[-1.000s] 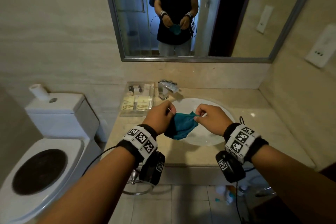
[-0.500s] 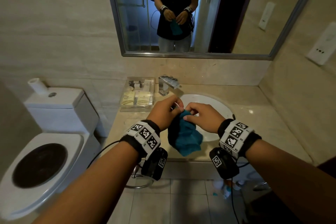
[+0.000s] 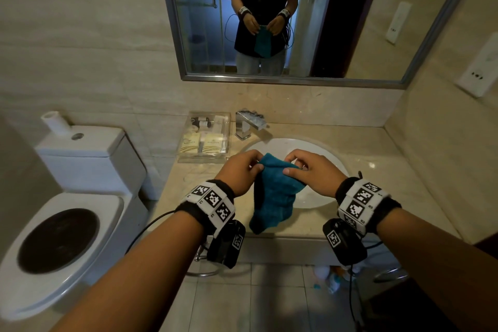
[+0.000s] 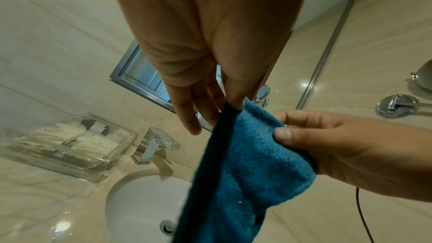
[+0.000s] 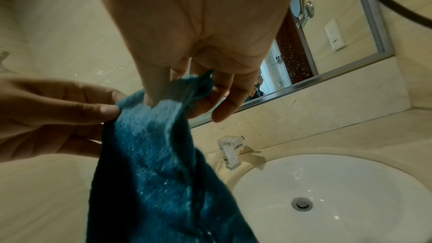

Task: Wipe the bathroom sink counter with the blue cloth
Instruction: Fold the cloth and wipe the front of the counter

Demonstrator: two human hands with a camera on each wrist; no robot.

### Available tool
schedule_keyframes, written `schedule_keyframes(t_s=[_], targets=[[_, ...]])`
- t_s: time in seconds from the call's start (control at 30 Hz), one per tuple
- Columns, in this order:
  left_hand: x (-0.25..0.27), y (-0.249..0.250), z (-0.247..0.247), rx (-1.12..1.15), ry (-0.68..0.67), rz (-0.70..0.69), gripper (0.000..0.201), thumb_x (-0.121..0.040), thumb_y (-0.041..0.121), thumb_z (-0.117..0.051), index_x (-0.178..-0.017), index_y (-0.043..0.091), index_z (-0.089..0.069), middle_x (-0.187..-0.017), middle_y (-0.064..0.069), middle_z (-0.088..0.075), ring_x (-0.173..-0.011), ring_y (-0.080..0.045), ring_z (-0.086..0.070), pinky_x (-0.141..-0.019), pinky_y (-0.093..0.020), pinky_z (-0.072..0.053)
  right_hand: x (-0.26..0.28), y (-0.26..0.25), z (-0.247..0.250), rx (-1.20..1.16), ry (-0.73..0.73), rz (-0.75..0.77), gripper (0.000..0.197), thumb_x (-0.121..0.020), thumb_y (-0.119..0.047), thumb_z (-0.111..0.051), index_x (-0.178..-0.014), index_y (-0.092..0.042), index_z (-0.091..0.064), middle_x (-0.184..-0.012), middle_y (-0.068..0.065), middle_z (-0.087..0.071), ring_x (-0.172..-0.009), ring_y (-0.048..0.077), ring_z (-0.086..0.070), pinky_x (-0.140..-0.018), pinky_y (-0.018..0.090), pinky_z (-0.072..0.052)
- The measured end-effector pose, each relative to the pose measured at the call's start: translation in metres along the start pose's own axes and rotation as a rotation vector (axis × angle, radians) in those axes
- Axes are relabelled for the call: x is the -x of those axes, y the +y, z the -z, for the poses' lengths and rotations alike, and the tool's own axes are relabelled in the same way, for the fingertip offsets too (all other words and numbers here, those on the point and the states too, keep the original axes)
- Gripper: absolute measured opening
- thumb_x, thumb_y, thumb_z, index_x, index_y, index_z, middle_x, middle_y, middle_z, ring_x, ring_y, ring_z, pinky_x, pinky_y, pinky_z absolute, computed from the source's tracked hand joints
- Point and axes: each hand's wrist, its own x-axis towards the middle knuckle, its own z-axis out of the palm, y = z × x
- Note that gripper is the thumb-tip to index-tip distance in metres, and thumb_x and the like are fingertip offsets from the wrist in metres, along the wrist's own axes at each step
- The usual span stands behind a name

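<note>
I hold the blue cloth up in the air, over the near left edge of the white sink. It hangs down loose from its top edge and does not touch the counter. My left hand pinches the top left corner between thumb and fingers. My right hand pinches the top right corner the same way. My two hands are close together, with the cloth between them. The silver faucet stands at the far side of the sink. Left of it sits a clear tray with small packets inside. The white toilet is far to the left. A big mirror hangs on the far wall.
</note>
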Motion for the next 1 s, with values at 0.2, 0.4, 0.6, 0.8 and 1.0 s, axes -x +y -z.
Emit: schedule_keyframes(t_s=[0.2,0.4,0.6,0.8,1.0], targets=[[0.001,-0.011,-0.002,-0.028,0.037,-0.015,0.013,-0.095,0.012,-0.049,-0.101,0.008,-0.059,-0.102,-0.010,-0.062,-0.094,-0.023,-0.056,-0.084,-0.034,-0.044,0.003,0.005,-0.001,0.062,-0.073,-0.017,0.006,-0.091,-0.022,-0.054,-0.088,-0.020,-0.060,-0.074,-0.010,-0.054,-0.068,0.004,-0.048,-0.061,0.016,-0.035],[0.011,-0.023,-0.009,0.084,0.065,0.026,0.009,-0.095,0.010,-0.048,-0.100,0.012,-0.055,-0.095,-0.006,-0.059,-0.083,-0.021,-0.055,-0.079,-0.034,-0.047,-0.001,-0.004,-0.005,0.007,-0.044,0.026,0.014,-0.092,-0.024,-0.054,-0.079,-0.023,-0.058,-0.077,-0.011,-0.056,-0.073,0.001,-0.050,-0.067,0.017,-0.037],[0.024,-0.030,-0.010,0.219,-0.076,-0.022,0.019,-0.089,0.000,-0.054,-0.087,0.017,-0.060,-0.097,0.000,-0.061,-0.074,-0.018,-0.057,-0.077,-0.027,-0.048,-0.006,-0.003,-0.012,0.005,-0.018,0.076,0.012,-0.086,-0.006,-0.057,-0.087,-0.017,-0.062,-0.089,-0.001,-0.057,-0.074,0.003,-0.050,-0.067,0.014,-0.038],[0.028,-0.029,-0.011,0.372,-0.110,0.058,0.024,-0.087,0.007,-0.059,-0.105,0.023,-0.058,-0.102,-0.003,-0.063,-0.088,-0.018,-0.061,-0.083,-0.032,-0.051,-0.012,-0.009,-0.012,-0.171,-0.014,0.099,0.023,-0.088,-0.004,-0.052,-0.085,-0.024,-0.064,-0.093,-0.006,-0.066,-0.085,0.005,-0.060,-0.068,0.018,-0.049],[0.014,-0.010,-0.013,0.474,-0.112,0.058,0.040,-0.099,0.004,-0.038,-0.133,0.023,-0.043,-0.127,0.004,-0.050,-0.076,-0.011,-0.065,-0.065,-0.015,-0.051,-0.017,-0.009,0.001,-0.198,-0.085,0.110,0.027,-0.079,0.004,-0.061,-0.092,-0.019,-0.064,-0.096,-0.005,-0.064,-0.084,-0.006,-0.060,-0.075,0.014,-0.049]])
